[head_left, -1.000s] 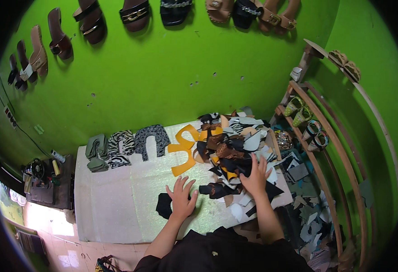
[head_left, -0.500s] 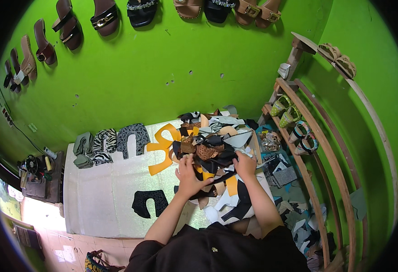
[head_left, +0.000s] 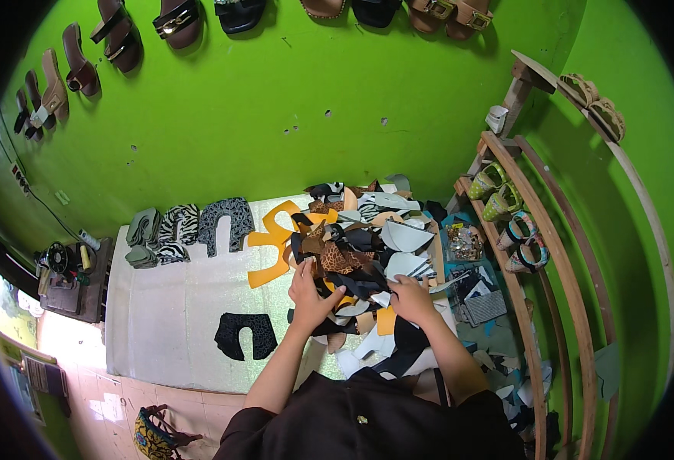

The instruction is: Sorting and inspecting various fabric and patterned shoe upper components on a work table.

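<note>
A heap of mixed cut scraps (head_left: 352, 257), some leopard-print, black, white and yellow, lies on the right part of the white-covered table (head_left: 168, 314). At the heap's near left edge rests my left hand (head_left: 311, 297), its thumb spread from the fingers, holding nothing that I can see. My right hand (head_left: 413, 299) is at the near right of the heap, fingers closed among pale and black scraps; what they grip is partly hidden. Yellow curved pieces (head_left: 269, 257) lie left of the heap. A black patterned U-shaped piece (head_left: 233, 333) lies apart, left of my left forearm.
Stacks of grey-green pieces (head_left: 143, 234), zebra-print pieces (head_left: 179, 224) and grey patterned U-shaped pieces (head_left: 225, 218) line the table's far left. A wooden rack (head_left: 548, 230) with sandals stands at right, above more scraps (head_left: 498, 353). Sandals (head_left: 176, 27) hang on the green wall.
The heap has been spread and turned over, with leopard-print and pale pieces showing more. My right hand has shifted slightly toward me. The whole view has tilted a little.
</note>
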